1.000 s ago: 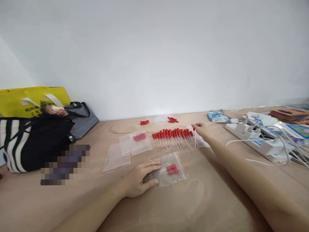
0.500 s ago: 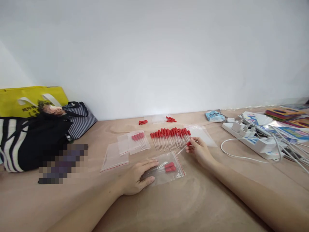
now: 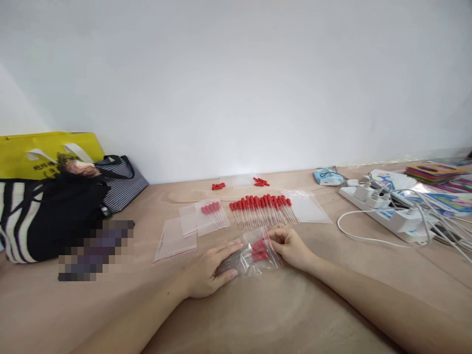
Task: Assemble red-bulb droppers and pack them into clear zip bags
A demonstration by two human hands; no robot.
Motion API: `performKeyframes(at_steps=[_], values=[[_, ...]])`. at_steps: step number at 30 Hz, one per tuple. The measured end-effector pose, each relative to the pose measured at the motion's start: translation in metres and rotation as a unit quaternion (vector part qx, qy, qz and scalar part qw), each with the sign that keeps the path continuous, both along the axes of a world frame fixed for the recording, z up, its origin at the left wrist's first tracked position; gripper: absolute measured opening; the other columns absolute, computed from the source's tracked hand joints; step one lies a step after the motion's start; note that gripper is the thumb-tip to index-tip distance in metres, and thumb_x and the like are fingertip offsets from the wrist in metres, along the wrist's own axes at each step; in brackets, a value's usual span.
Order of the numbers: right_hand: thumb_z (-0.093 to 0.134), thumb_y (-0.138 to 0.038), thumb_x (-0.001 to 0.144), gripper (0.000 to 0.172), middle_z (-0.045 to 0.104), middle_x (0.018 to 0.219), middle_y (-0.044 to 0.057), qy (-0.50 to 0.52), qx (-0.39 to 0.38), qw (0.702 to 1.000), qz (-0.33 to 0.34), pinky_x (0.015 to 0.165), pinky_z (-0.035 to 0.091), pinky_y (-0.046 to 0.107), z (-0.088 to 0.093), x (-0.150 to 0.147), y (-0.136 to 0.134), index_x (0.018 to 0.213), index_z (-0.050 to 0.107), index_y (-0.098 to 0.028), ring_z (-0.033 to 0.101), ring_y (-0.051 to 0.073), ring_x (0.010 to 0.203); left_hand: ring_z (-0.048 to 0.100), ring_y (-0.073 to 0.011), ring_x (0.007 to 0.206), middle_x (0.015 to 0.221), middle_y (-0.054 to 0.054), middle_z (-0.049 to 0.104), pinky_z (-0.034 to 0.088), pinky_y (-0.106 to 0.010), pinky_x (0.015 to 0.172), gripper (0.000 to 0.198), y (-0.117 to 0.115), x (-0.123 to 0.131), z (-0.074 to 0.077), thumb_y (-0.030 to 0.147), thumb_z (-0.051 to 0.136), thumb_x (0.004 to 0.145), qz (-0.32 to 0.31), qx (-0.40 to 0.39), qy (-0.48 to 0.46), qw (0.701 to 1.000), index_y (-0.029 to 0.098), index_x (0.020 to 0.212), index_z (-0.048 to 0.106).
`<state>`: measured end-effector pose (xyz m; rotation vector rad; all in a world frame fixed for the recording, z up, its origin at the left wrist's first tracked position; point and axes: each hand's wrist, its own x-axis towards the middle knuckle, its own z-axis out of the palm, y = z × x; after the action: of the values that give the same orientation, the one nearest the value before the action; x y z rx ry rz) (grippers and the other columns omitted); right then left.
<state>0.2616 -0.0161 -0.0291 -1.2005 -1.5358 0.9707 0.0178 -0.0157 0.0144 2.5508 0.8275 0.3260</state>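
Observation:
My left hand (image 3: 212, 270) lies open with fingers spread, pressing on the left end of a clear zip bag (image 3: 245, 265). Red-bulbed droppers (image 3: 260, 254) are inside this bag, their tips toward my left palm. At the bag's right-hand mouth, by the red zip line, my right hand (image 3: 289, 246) is closed in a pinch. It appears to be on the bulb end of a dropper whose stem is in the bag; plastic glare partly hides the fingertips. Just beyond, a row of red-bulbed droppers (image 3: 261, 209) lies side by side on the table.
Flat zip bags (image 3: 175, 241) lie left, one bag (image 3: 213, 216) containing several droppers. Another bag (image 3: 309, 209) sits right of the row. Small red pieces (image 3: 218, 186) lie near the wall. A power strip (image 3: 383, 211) with cables is at right; fabric bags (image 3: 55, 211) stand at left.
My right hand has moved left and toward me, carrying a dropper from beside the row to the bag's mouth and in. The bag has crumpled a little. My left hand stays put.

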Motion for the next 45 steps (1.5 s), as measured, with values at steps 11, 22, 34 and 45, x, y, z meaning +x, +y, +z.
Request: performKeyframes(at_steps=[11,22,34,45], values=[[0.049,-0.029,0.072,0.019,0.063,0.070,0.003,-0.170,0.037,0.974,-0.146,0.062,0.043,0.025,0.012,0.047,0.041,0.073,0.063,-0.016,0.057,0.015,0.065,0.034,-0.0216,0.122,0.136,-0.003,0.035,0.030,-0.040,0.100,0.041,0.000,0.000,0.000,0.028,0.045,0.083,-0.007,-0.002,0.012,1.000,0.027,0.124,0.042],[0.059,-0.019,0.060,0.007,0.066,0.067,0.005,-0.234,-0.044,0.934,-0.266,0.062,0.040,0.023,0.010,0.090,0.116,0.061,0.065,-0.017,0.059,0.018,0.069,0.031,-0.0232,0.123,0.135,-0.002,0.035,0.030,-0.043,0.099,0.043,0.000,-0.003,-0.001,0.031,0.044,0.084,0.005,-0.006,0.024,1.000,0.028,0.126,0.039],[0.045,-0.028,0.075,0.022,0.057,0.069,0.000,-0.025,-0.035,0.960,-0.278,0.041,0.039,0.018,0.034,0.087,0.070,0.094,0.044,-0.017,0.049,0.007,0.046,0.034,-0.0226,0.122,0.134,-0.004,0.038,0.029,-0.042,0.099,0.040,0.001,-0.004,-0.003,0.031,0.044,0.084,0.004,-0.010,0.010,1.000,0.027,0.123,0.039],[0.058,-0.028,0.069,0.023,0.053,0.064,-0.004,0.310,-0.071,0.932,-0.173,0.051,0.049,0.025,0.009,0.017,0.018,0.082,0.041,-0.021,0.056,0.010,0.052,0.047,-0.0233,0.107,0.127,-0.009,0.044,0.041,-0.036,0.084,0.015,-0.002,-0.002,0.000,0.030,0.048,0.079,0.040,-0.019,-0.018,0.999,0.021,0.089,0.041]])
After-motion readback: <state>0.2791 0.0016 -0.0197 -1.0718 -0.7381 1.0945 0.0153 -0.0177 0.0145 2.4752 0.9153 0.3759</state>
